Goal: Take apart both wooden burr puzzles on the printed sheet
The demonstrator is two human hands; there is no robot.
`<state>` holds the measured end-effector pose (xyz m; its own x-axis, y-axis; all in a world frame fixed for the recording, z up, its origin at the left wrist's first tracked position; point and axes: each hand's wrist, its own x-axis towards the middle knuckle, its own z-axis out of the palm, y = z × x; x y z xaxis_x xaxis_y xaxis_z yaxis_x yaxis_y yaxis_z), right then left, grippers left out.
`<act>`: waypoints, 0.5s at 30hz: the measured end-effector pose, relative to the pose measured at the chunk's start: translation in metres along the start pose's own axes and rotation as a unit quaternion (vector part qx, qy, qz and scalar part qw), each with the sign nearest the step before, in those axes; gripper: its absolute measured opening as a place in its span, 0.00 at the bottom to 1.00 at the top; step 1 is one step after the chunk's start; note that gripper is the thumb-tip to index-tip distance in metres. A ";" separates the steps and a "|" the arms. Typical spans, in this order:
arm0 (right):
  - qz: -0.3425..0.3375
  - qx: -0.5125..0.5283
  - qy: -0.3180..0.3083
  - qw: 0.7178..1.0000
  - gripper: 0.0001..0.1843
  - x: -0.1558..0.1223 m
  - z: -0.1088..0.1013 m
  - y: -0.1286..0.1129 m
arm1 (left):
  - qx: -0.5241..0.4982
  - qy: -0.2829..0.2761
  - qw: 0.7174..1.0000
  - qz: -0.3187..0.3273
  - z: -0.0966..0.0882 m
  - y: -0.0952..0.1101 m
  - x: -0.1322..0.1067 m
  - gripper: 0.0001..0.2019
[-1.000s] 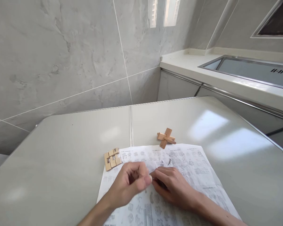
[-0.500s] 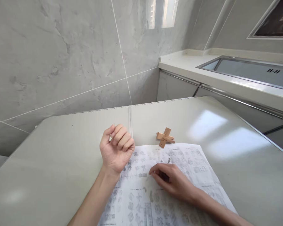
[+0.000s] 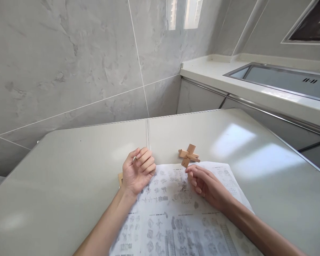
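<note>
My left hand (image 3: 139, 171) rests palm up over the left edge of the printed sheet (image 3: 162, 209), its fingers curled in and nothing visible in them. Beside that wrist, partly hidden, a small piece of light wood (image 3: 120, 179) pokes out. My right hand (image 3: 209, 185) lies on its side over the upper right of the sheet, fingers bent together with no object showing. Its fingertips are close below a cross-shaped wooden interlocking puzzle (image 3: 188, 155), which stands on the table just past the sheet's top edge. The sheet carries rows of small puzzle drawings.
The pale glossy table (image 3: 69, 177) has a seam running down its middle. Behind it rises a grey marbled wall (image 3: 82, 57). To the right is a white counter (image 3: 205, 69) with a sink (image 3: 277, 78) set in it.
My right hand has moved up and right, nearer the puzzle, and turned on its side. My left hand has shifted slightly right and down, and a wooden piece now shows beside its wrist.
</note>
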<state>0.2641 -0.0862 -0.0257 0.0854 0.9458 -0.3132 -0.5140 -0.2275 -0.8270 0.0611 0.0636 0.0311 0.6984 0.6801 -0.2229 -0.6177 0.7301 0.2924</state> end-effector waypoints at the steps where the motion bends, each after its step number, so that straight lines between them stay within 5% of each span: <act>1: 0.001 0.018 0.001 1.000 0.18 0.001 -0.001 0.000 | 0.002 0.004 1.000 0.001 -0.002 0.002 0.000 0.19; 15: 0.027 0.141 0.008 0.990 0.23 0.009 -0.008 -0.006 | 0.036 0.039 0.999 -0.001 -0.007 0.013 -0.001 0.16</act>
<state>0.2746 -0.0787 -0.0277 0.0632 0.9301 -0.3619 -0.7363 -0.2013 -0.6460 0.0502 0.0730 0.0283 0.6671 0.6843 -0.2943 -0.5875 0.7262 0.3570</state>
